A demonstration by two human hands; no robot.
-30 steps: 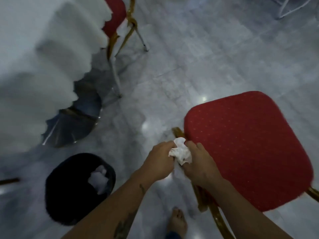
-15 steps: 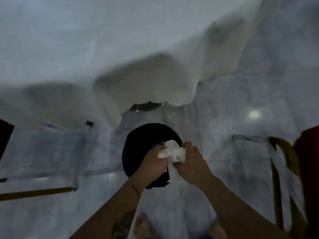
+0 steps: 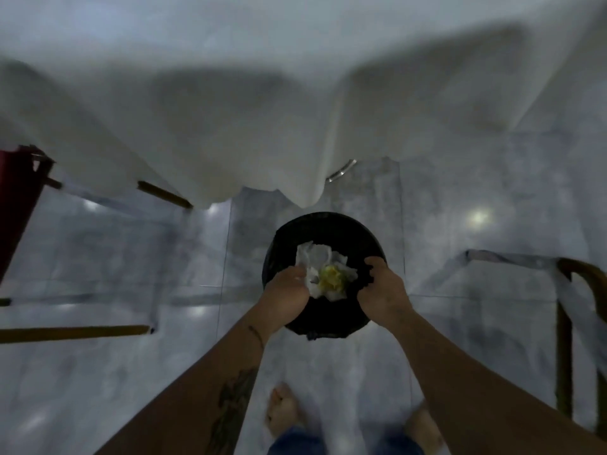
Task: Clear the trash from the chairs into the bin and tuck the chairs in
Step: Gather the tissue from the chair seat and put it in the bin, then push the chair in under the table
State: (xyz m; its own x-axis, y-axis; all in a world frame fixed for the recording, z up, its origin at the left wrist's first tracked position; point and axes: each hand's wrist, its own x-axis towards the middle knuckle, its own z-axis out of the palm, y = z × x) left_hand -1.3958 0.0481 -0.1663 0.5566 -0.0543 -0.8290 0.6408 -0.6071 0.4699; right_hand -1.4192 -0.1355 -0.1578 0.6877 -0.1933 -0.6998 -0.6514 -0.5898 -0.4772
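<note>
Head view, and we look straight down on a crumpled white tissue [image 3: 323,274] with a yellow smear at its middle, lying over the mouth of the round black bin [image 3: 323,226]. Whether the tissue rests on trash inside the bin or hangs just above it, we cannot tell. Our left hand [image 3: 285,297] sits at the tissue's left edge with the fingers curled inward; the fingertips touch the paper there, though the blur keeps us from saying if they pinch it or merely brush it. Our right hand [image 3: 384,290] is just to the right of the tissue, apart from it, fingers bent and spread a little with nothing between them, hovering over the bin's right rim. Both forearms reach up from the bottom of the picture, and the left one carries a dark tattoo.

The bin stands on a pale grey tiled floor [image 3: 476,323], close beneath the hanging hem of a white tablecloth [image 3: 230,126] that fills the upper half of the picture. Our two bare feet show below the bin, just above blue trouser cuffs. At the far left a red chair [image 3: 14,205] with gold legs shows partly, its front under the cloth. At the far right edge the gold frame of another chair [image 3: 581,274] is visible, well apart from the bin.
</note>
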